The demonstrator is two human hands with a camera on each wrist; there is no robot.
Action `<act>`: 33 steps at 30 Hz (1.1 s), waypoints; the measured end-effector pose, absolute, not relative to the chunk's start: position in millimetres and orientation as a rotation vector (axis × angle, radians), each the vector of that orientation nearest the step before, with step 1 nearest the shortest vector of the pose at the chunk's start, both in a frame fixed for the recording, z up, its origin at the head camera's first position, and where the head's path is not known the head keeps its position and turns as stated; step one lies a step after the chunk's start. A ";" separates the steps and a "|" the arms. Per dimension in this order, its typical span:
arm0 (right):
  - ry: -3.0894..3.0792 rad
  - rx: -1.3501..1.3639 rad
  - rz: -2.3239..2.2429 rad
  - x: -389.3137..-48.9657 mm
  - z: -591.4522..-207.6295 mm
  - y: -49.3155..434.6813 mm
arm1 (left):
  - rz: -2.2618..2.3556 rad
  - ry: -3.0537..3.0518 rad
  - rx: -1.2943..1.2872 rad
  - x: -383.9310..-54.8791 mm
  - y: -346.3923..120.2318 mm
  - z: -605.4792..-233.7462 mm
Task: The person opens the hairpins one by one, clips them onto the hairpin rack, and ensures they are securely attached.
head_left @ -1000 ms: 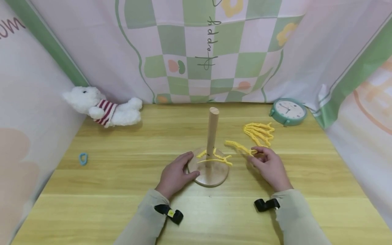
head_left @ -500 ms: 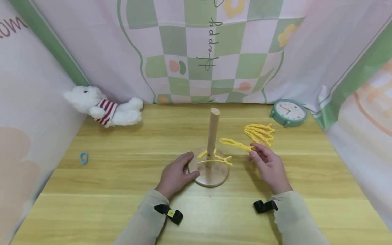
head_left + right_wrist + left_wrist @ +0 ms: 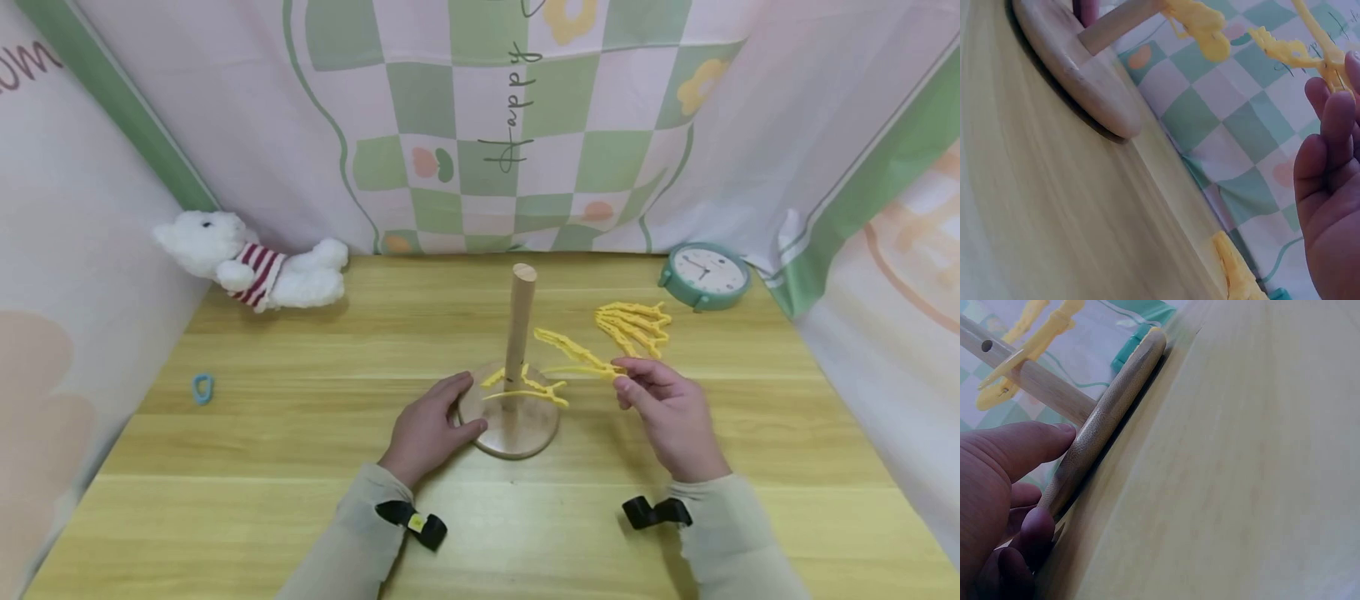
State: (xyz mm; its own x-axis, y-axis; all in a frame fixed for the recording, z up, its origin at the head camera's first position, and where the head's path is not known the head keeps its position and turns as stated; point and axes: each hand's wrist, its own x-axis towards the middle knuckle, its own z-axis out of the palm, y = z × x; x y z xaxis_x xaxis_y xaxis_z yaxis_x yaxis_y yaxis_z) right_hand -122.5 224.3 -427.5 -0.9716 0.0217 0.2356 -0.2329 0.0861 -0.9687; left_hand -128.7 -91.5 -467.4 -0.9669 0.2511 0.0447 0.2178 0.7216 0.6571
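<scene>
A wooden stand [image 3: 521,312] has a round base and an upright post. My left hand [image 3: 426,432] holds the base's left edge; in the left wrist view, its thumb lies on top of the base [image 3: 1107,403] with fingers at the rim. Low on the post sits a yellow alligator hair clip [image 3: 551,394], its arms on either side of the wood. Right of the post, my right hand [image 3: 667,417] pinches the tail of a second yellow alligator hair clip [image 3: 576,347]. That clip's jaws are spread and point toward the post, apart from it.
Several more yellow hair clips [image 3: 633,325] lie fanned out behind my right hand. A green clock [image 3: 705,275] lies at the back right, a white plush toy [image 3: 258,267] at the back left. A small blue ring-like piece [image 3: 202,388] is on the left.
My right hand has lifted the hair clip and brought it slightly left toward the post. The clip's jaws were together and are now spread. My left hand has stayed on the base.
</scene>
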 end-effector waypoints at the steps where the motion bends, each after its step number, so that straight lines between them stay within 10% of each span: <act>1: -2.190 0.230 1.975 -121.5 -427.0 222.8 | 1.084 2.869 0.389 -128.6 -91.3 -467.1; 33: -2.409 0.508 1.519 -119.0 -429.0 181.9 | 0.899 2.912 0.544 -129.5 -89.5 -466.2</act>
State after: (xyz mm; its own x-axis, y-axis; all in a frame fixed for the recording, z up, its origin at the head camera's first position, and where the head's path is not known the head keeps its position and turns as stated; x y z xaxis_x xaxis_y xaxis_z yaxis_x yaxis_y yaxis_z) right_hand -119.0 181.9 -429.0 -0.9085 -0.1590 0.3866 -0.4173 0.3960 -0.8179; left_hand -129.5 -89.5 -466.2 -0.9372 0.3437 0.0594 0.3173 0.7695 0.5542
